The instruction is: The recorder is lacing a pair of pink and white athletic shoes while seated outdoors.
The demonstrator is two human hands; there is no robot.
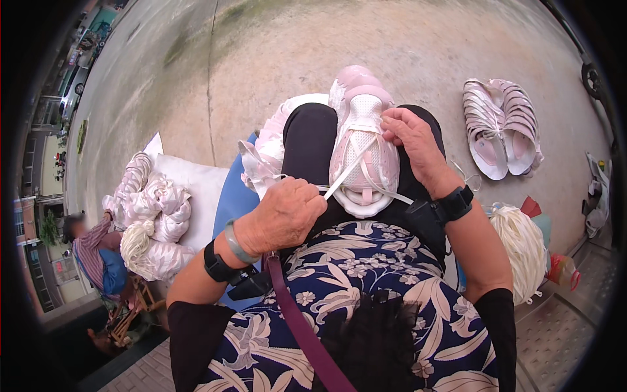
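A pink and white shoe upper lies between my knees, its rounded heel end towards me. A white shoelace crosses its opening and runs to my left hand, which is closed round it beside the near left edge. My right hand is at the upper's far right edge, fingers bent and pinched against it near the lace holes. Whether the fingertips also hold lace there is hidden. Beyond the upper, more pink shoe parts lie against it. Further pink and white uppers rest beside my left knee.
A bundle of tied uppers lies on the concrete at the right. Several more bundles lie at the left, by a white sack. A hank of white laces hangs by my right forearm. Another person sits at far left.
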